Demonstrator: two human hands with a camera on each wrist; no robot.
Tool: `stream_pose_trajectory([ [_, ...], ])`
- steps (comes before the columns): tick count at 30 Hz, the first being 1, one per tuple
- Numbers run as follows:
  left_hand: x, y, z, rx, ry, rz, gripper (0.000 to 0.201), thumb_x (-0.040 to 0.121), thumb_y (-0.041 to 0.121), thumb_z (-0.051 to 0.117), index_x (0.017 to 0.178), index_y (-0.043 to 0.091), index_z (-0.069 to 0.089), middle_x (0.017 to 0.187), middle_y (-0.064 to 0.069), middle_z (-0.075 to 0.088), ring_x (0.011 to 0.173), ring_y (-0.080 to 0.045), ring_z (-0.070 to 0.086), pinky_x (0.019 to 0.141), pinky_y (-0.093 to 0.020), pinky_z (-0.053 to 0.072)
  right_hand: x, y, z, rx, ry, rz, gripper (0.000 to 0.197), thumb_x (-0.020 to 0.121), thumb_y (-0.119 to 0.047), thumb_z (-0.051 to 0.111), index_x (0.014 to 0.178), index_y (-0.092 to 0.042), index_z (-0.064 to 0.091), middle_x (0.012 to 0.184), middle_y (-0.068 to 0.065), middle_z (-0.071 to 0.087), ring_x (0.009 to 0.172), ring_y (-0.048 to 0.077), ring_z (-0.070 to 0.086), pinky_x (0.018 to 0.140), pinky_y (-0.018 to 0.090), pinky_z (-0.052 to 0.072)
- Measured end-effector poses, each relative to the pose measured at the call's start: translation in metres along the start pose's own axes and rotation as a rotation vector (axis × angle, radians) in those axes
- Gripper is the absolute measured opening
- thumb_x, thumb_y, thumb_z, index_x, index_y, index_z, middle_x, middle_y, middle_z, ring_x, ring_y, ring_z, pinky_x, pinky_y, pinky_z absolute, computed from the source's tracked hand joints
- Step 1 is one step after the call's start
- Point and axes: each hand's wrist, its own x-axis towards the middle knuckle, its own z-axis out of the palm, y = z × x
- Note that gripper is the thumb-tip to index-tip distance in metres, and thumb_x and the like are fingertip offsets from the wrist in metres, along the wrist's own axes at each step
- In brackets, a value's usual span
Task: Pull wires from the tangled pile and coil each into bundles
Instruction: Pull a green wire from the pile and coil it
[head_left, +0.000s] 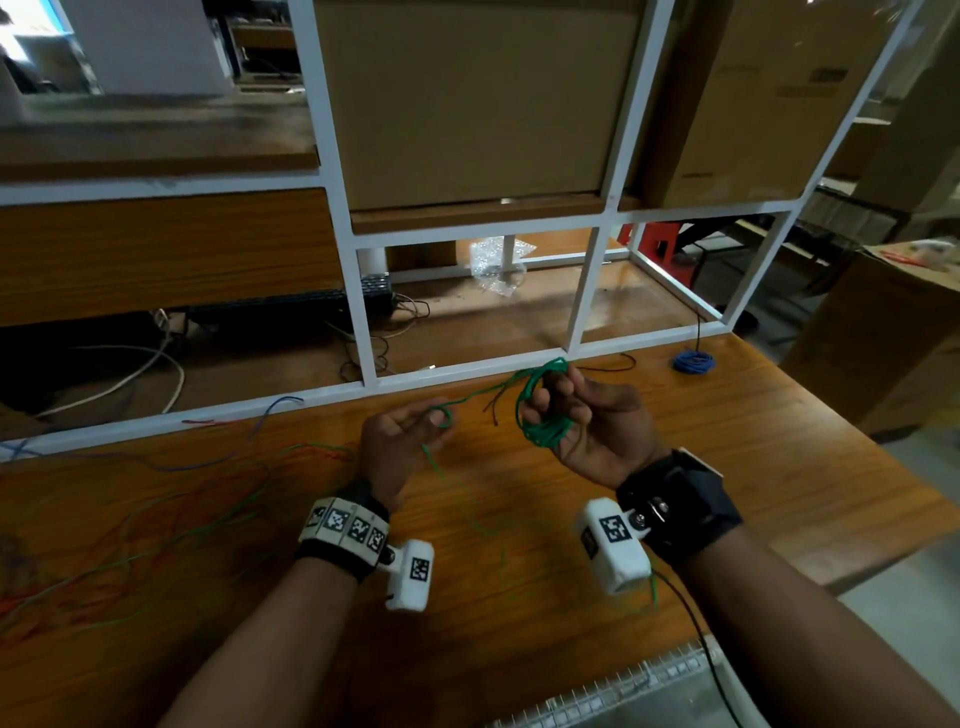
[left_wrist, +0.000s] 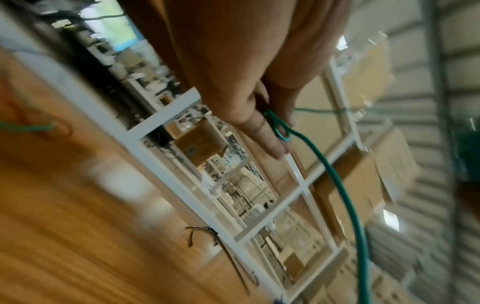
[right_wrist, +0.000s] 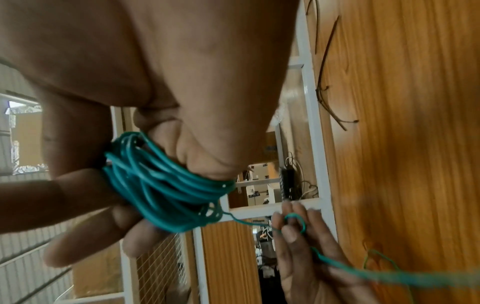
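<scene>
Head view: green wire (head_left: 540, 421) coiled round right hand (head_left: 587, 423), tail looping left hand (head_left: 402, 441).

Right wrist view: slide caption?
Right hand holds green coil; left hand feeds its loose end.

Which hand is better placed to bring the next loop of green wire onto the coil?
The left hand. It pinches the free green wire in a small loop beside the coil, while the right hand is occupied, its fingers holding that coil.
</scene>
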Motion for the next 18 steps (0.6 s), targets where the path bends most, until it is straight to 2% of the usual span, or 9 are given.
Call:
stream_pose_trajectory([
  [3, -0.006, 0.016, -0.010, -0.149, -0.026, -0.102, 0.029, 0.091, 0.001, 0.064, 0.118, -0.007, 0.063, 0.113, -0.023, 0.071, 0.108, -0.036, 0.069, 0.089, -0.039, 0.059, -0.009, -0.002, -0.013, -0.081, 0.135, 0.002, 0.015, 0.090, -0.018, 0.076, 0.084, -0.004, 0.073, 0.064, 0.005, 0.068, 0.095, 0.023, 0.068, 0.092, 0.032, 0.055],
  [6, 0.003, 0.027, -0.019, -0.170, -0.038, -0.099, 0.025, 0.096, 0.006, 0.059, 0.119, -0.003, 0.063, 0.113, -0.016, 0.073, 0.105, -0.026, 0.071, 0.083, -0.034, 0.060, -0.023, -0.004, -0.028, -0.119, 0.144, 0.064, 0.017, 0.095, -0.017, 0.065, 0.084, -0.006, 0.072, 0.061, 0.004, 0.066, 0.091, 0.021, 0.067, 0.095, 0.030, 0.046],
  [8, 0.014, 0.031, -0.023, -0.218, 0.078, -0.124, 0.022, 0.097, 0.006, 0.058, 0.117, -0.001, 0.064, 0.113, -0.015, 0.073, 0.104, -0.025, 0.071, 0.084, -0.035, 0.059, -0.031, -0.002, -0.032, -0.192, 0.120, 0.133, 0.020, 0.096, -0.015, 0.061, 0.083, -0.004, 0.071, 0.058, 0.006, 0.065, 0.085, 0.024, 0.067, 0.093, 0.031, 0.044],
  [10, 0.030, 0.029, -0.036, -0.221, 0.247, -0.129, 0.014, 0.096, 0.000, 0.056, 0.104, 0.000, 0.067, 0.111, -0.020, 0.071, 0.099, -0.027, 0.073, 0.088, -0.038, 0.058, -0.035, 0.003, -0.033, -0.263, 0.109, 0.204, 0.019, 0.092, -0.016, 0.070, 0.078, -0.002, 0.070, 0.051, 0.006, 0.060, 0.077, 0.025, 0.067, 0.090, 0.036, 0.051],
  [12, 0.043, 0.025, -0.051, -0.230, 0.291, -0.148, 0.010, 0.087, -0.005, 0.060, 0.085, 0.002, 0.068, 0.115, -0.026, 0.067, 0.089, -0.028, 0.074, 0.086, -0.038, 0.059, -0.036, 0.008, -0.033, -0.294, 0.095, 0.238, 0.021, 0.090, -0.018, 0.075, 0.076, -0.003, 0.070, 0.049, 0.005, 0.058, 0.075, 0.025, 0.067, 0.090, 0.038, 0.052],
  [14, 0.047, 0.022, -0.050, -0.213, 0.274, -0.188, 0.014, 0.089, -0.002, 0.058, 0.079, 0.003, 0.066, 0.107, -0.023, 0.069, 0.074, -0.024, 0.074, 0.074, -0.033, 0.061, -0.031, 0.013, -0.032, -0.279, 0.062, 0.257, 0.020, 0.092, -0.020, 0.073, 0.079, -0.005, 0.072, 0.054, 0.005, 0.062, 0.079, 0.023, 0.069, 0.094, 0.037, 0.049],
  [16, 0.045, 0.020, -0.030, -0.067, 0.279, -0.209, 0.020, 0.097, -0.002, 0.049, 0.085, 0.003, 0.064, 0.087, -0.014, 0.070, 0.059, -0.024, 0.067, 0.058, -0.028, 0.056, -0.018, 0.016, -0.027, -0.216, 0.026, 0.238, 0.019, 0.097, -0.020, 0.065, 0.088, -0.006, 0.074, 0.070, 0.006, 0.072, 0.091, 0.021, 0.070, 0.100, 0.036, 0.044],
  [18, 0.041, 0.012, -0.005, 0.140, 0.269, -0.184, 0.017, 0.096, -0.003, 0.052, 0.094, 0.001, 0.067, 0.079, -0.012, 0.070, 0.055, -0.025, 0.060, 0.046, -0.028, 0.047, -0.001, 0.016, -0.013, -0.090, -0.028, 0.158, 0.023, 0.102, -0.021, 0.057, 0.098, -0.005, 0.072, 0.085, 0.007, 0.076, 0.103, 0.021, 0.069, 0.105, 0.034, 0.045],
])
